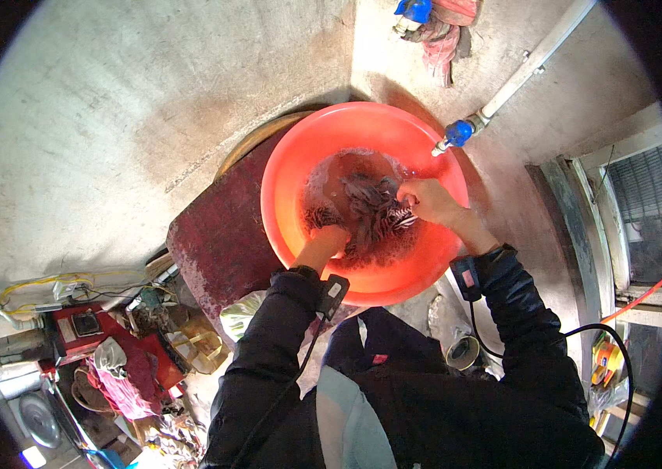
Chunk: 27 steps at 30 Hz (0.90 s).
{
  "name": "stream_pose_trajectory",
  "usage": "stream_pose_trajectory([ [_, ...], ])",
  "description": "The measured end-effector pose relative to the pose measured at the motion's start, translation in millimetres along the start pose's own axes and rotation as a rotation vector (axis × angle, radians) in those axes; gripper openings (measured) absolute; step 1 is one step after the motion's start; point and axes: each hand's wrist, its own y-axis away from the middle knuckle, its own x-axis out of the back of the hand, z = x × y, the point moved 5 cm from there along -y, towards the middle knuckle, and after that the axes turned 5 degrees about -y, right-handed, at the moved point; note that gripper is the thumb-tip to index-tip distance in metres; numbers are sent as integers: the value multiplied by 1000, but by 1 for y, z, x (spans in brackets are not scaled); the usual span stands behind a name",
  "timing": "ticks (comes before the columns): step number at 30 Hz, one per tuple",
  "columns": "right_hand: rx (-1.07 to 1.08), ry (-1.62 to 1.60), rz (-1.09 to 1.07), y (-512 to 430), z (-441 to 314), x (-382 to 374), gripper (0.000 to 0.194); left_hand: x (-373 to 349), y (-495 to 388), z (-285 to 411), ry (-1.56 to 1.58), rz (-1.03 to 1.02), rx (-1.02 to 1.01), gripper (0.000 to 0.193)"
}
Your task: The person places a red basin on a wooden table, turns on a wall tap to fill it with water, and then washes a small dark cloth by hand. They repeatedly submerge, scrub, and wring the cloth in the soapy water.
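Observation:
A large red plastic basin (284, 170) holds murky, foamy water with a dark patterned cloth (366, 205) bunched in it. At the basin's right side my right hand (431, 202) is closed on the cloth, next to a black-and-white striped part. Lower left in the basin, my left hand (329, 241) is at the wet cloth with curled fingers partly hidden, so its hold cannot be told. The basin stands on a dark red, worn tabletop (219, 234).
A tap with a blue handle (458, 133) reaches over the basin's right rim from a wall pipe (518, 82). Another blue-handled tap (416, 10), wrapped in cloth, is on the wall above. A plastic bag (243, 313) lies by my left forearm; a cylindrical container (462, 352) stands below right.

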Motion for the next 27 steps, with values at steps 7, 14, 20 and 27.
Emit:
stream_pose_trajectory([
  [7, -56, -42, -80, -21, 21, -29, 27, -3, -8, 4, 119, -88, -48, 51],
  [14, -173, 69, 2, -80, 51, -105, 56, 21, 11, -22, 450, 351, 23, 36],
  [20, -207, -58, -81, -85, 40, -101, 35, 27, 34, -64, 872, 697, 180, 32],
  [27, 16, -931, 75, -49, -47, 23, 15, 3, 27, -76, 1319, 830, 225, 29],
])
